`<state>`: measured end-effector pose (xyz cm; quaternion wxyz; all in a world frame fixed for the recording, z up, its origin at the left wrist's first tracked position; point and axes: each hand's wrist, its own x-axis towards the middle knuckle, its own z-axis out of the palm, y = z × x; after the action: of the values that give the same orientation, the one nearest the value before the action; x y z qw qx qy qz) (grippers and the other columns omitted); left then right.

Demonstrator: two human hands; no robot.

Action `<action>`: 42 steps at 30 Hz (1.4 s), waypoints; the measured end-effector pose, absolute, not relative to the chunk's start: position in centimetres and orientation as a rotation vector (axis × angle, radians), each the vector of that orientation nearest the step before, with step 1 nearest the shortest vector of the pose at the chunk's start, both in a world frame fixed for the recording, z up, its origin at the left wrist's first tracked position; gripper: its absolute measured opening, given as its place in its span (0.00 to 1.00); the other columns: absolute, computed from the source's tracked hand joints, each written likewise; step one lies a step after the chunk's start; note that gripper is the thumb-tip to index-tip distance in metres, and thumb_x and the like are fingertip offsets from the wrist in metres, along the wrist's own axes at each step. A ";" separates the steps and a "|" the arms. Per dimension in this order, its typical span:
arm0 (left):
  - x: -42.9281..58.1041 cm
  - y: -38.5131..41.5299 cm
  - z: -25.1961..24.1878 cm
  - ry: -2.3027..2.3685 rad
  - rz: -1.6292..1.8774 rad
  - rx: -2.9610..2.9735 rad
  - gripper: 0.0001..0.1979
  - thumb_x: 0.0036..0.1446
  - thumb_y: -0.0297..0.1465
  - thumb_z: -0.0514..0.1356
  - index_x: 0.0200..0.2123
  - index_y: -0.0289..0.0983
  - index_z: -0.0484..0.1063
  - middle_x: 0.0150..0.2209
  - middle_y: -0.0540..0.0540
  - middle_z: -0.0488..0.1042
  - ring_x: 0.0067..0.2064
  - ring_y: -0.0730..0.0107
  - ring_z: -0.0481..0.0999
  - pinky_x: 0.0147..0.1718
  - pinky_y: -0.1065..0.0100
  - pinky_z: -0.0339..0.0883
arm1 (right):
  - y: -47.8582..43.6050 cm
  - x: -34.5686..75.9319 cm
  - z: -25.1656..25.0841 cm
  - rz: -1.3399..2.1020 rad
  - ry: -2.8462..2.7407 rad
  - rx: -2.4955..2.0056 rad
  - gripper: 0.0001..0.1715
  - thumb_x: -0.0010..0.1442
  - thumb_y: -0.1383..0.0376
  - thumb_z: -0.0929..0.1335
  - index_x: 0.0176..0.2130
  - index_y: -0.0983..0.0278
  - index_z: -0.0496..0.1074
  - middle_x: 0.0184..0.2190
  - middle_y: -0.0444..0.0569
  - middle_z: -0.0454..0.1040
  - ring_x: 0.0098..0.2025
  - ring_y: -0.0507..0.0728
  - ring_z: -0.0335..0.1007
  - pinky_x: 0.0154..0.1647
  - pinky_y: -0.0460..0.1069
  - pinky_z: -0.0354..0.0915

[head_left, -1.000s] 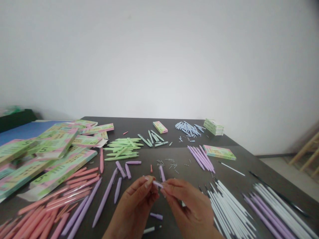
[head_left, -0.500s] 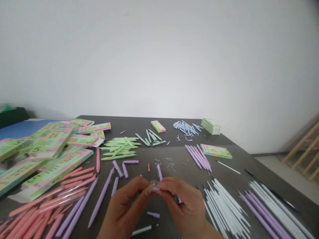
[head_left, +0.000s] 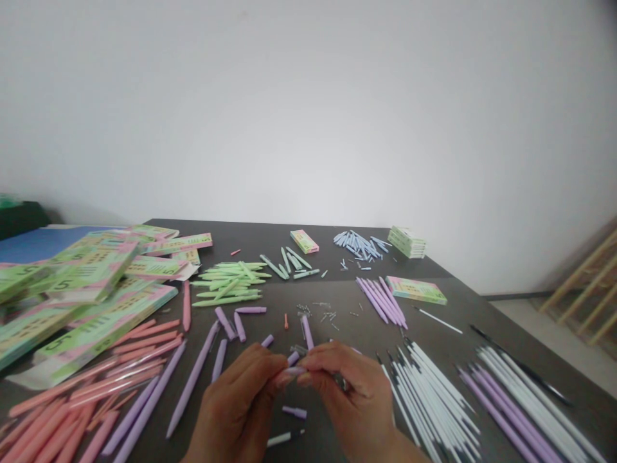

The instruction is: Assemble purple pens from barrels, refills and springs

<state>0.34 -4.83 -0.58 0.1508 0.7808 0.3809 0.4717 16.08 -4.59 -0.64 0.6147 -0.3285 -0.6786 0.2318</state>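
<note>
My left hand and my right hand meet at the front middle of the dark table. Both pinch a small purple pen part between thumbs and fingertips, one hand at each end. Fingers cover much of it, so its exact shape is hidden. Just beyond the fingertips lie more purple pen pieces. Below the hands, a short purple pen tip piece and a white refill rest on the table. Small metal springs are scattered farther back.
At left are printed pen boxes and pink pen barrels. Green pens lie behind, blue parts at the back. White refills and long purple barrels lie at right. A box stack stands at the far edge.
My left fingers have shifted on the pinched purple part, which now shows more lengthwise between both hands. The view has tilted slightly, and purple pieces behind the fingers are more visible.
</note>
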 end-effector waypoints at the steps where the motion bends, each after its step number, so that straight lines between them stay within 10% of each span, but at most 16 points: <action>1: 0.3 -4.8 -0.7 1.080 1.368 2.257 0.06 0.55 0.25 0.54 0.30 0.41 0.69 0.23 0.52 0.69 0.24 0.73 0.69 0.23 0.74 0.62 | -4.6 16.0 -0.7 0.560 -1.551 -0.760 0.07 0.52 0.72 0.70 0.30 0.60 0.76 0.25 0.46 0.77 0.26 0.52 0.72 0.28 0.44 0.67; 15: 0.0 -4.7 -0.8 0.948 1.403 2.402 0.13 0.53 0.19 0.53 0.38 0.42 0.65 0.26 0.51 0.69 0.27 0.73 0.70 0.25 0.74 0.62 | -4.8 15.7 -1.1 0.855 -1.347 -0.806 0.02 0.47 0.68 0.73 0.25 0.62 0.76 0.21 0.44 0.74 0.23 0.51 0.69 0.24 0.43 0.64; 31: -0.3 -4.6 -1.7 0.950 1.348 2.641 0.11 0.50 0.16 0.51 0.32 0.37 0.61 0.22 0.48 0.66 0.25 0.69 0.63 0.23 0.69 0.55 | -3.8 16.1 -1.6 1.471 -1.264 -1.027 0.18 0.45 0.54 0.73 0.23 0.67 0.75 0.15 0.46 0.72 0.18 0.50 0.67 0.20 0.43 0.64; 42: -1.0 -3.7 -0.3 1.289 0.908 2.788 0.06 0.56 0.30 0.54 0.35 0.37 0.70 0.25 0.46 0.74 0.28 0.66 0.70 0.27 0.68 0.60 | -2.5 17.8 -1.2 1.442 -1.627 -1.087 0.20 0.53 0.53 0.68 0.25 0.68 0.72 0.16 0.43 0.68 0.19 0.48 0.64 0.21 0.42 0.58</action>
<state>-0.97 -3.69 -0.28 -0.0306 0.8700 0.4022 0.2834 17.78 -2.46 -1.18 0.3483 -0.4193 -0.6275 0.5561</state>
